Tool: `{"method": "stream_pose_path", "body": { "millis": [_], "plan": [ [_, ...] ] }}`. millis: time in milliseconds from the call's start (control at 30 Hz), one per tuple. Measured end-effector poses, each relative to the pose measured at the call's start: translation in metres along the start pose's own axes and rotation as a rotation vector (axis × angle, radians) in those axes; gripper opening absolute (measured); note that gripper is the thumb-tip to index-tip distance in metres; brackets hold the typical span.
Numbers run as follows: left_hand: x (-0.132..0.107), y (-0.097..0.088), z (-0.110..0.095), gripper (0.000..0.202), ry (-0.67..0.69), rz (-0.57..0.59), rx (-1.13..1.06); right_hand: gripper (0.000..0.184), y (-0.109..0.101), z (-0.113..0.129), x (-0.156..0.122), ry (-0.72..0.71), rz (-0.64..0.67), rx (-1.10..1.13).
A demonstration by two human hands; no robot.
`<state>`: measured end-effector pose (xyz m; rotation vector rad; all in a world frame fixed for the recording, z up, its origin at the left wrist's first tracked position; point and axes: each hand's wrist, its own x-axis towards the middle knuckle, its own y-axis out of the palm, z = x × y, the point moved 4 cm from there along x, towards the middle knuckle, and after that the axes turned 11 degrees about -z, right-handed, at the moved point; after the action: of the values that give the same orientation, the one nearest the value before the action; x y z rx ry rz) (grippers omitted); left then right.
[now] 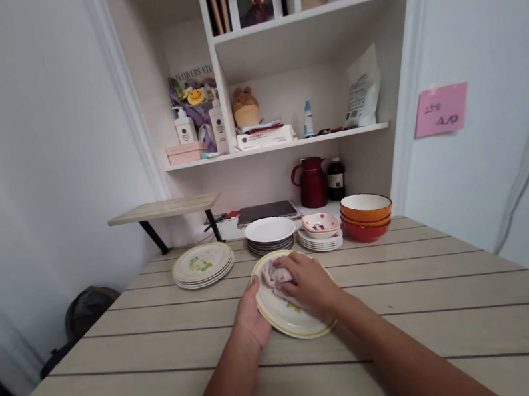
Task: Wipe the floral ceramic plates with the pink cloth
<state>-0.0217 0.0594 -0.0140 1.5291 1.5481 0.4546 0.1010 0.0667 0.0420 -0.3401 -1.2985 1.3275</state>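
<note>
A round cream plate [299, 322] with a yellow rim and a small floral print is in front of me, tilted slightly toward me. My left hand [253, 313] grips its left edge, thumb on the upper face and the other fingers hidden beneath. In my right hand [311, 281] is a bunched pale pink cloth [276, 277], pressed on the upper part of the plate. The fingers are closed round the cloth. My right hand and forearm cover the plate's right side.
Behind the plate stand a stack of floral plates [203, 263], a stack topped by a white plate [270, 229], small plates under a pink dish [320, 224], and orange and red bowls [367, 216]. A raised wooden shelf [163, 208] is at the back left, a red jug [311, 182] farther back.
</note>
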Motion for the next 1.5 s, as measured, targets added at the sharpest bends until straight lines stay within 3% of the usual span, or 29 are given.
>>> {"method": "stream_pose_path", "body": {
  "millis": [133, 233, 400, 533, 600, 767, 900, 1000, 1100, 1200, 1333, 1400, 1500],
  "plan": [
    [0.002, -0.004, 0.000, 0.051, 0.040, -0.015, -0.004, 0.040, -0.011, -0.040, 0.003, 0.145, -0.046, -0.059],
    [0.003, -0.004, -0.001, 0.054, 0.067, -0.021, -0.010, 0.047, -0.015, -0.053, 0.000, 0.187, -0.032, -0.076],
    [0.003, -0.004, -0.007, 0.052, 0.124, -0.038, -0.033, 0.078, -0.004, -0.030, -0.011, 0.092, 0.074, -0.040],
    [0.001, -0.001, -0.007, 0.046, 0.103, -0.021, -0.029, 0.067, 0.010, 0.007, -0.020, -0.060, 0.144, 0.042],
    [0.000, 0.002, -0.006, 0.044, 0.079, -0.003, -0.022, 0.061, 0.011, 0.015, -0.019, -0.073, 0.118, 0.041],
    [-0.002, 0.005, -0.002, 0.046, 0.053, 0.030, 0.001, 0.059, -0.004, -0.019, -0.006, 0.152, -0.038, -0.089],
    [-0.003, 0.003, -0.004, 0.048, 0.087, 0.025, 0.001, 0.064, -0.017, -0.049, -0.002, 0.278, -0.056, -0.002],
    [-0.002, 0.001, -0.006, 0.051, 0.113, 0.008, -0.010, 0.082, -0.016, -0.050, -0.004, 0.275, -0.015, 0.050],
    [-0.001, 0.000, -0.008, 0.050, 0.108, -0.003, -0.002, 0.086, -0.007, -0.038, -0.008, 0.240, 0.017, 0.076],
    [-0.001, 0.000, -0.009, 0.049, 0.091, -0.013, 0.010, 0.091, -0.001, -0.029, -0.011, 0.233, -0.003, 0.217],
    [0.001, -0.004, -0.011, 0.049, 0.099, -0.048, 0.008, 0.102, -0.011, -0.031, -0.010, 0.256, -0.035, 0.511],
    [0.003, -0.006, -0.011, 0.049, 0.107, -0.066, 0.004, 0.099, -0.018, -0.037, -0.009, 0.360, -0.052, 0.783],
    [0.006, -0.009, -0.011, 0.048, 0.113, -0.083, -0.001, 0.091, -0.019, -0.049, -0.011, 0.652, -0.131, 1.205]
  ]
}}
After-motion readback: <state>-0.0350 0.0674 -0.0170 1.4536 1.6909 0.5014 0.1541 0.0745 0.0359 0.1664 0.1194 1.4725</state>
